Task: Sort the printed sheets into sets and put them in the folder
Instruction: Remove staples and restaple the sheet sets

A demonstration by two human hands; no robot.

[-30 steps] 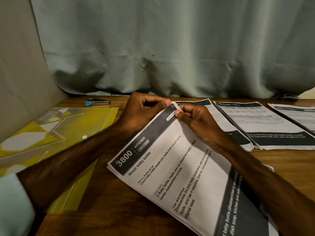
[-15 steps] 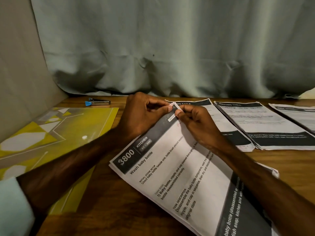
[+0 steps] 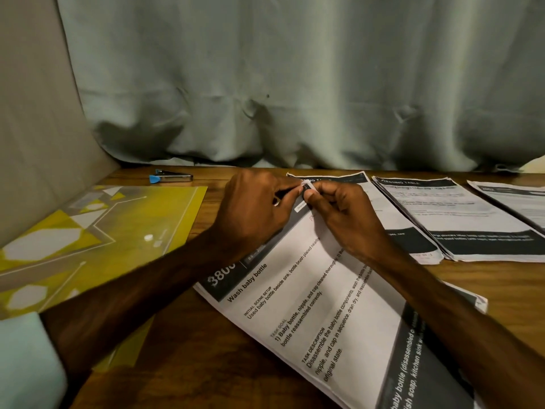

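Item, your left hand (image 3: 259, 211): grip pressed together on the top corner of the near set of sheets (image 3: 324, 305), thumb and fingertips pinching it; item, your right hand (image 3: 345, 219): grip likewise pinching that same corner from the other side, the two hands meeting there, probably to square the pages or work at a fastening, though the corner is too small to tell which; the set itself, headed "Wash baby bottle", lies slanted on the counter (image 3: 206, 364) with your right forearm over it, most of it flat, which should keep the pages from sliding apart; three further piles (image 3: 472, 219) lie side by side at the right rear, apparently sets already sorted; the yellow folder (image 3: 118, 231) lies flat at your left, near the set, with none of these sheets visibly in it, handy for filing; a small metal tool with a blue tip (image 3: 171, 177) rests behind the folder, near the curtain (image 3: 295, 84); judged stage: sorting, filing not yet begun.
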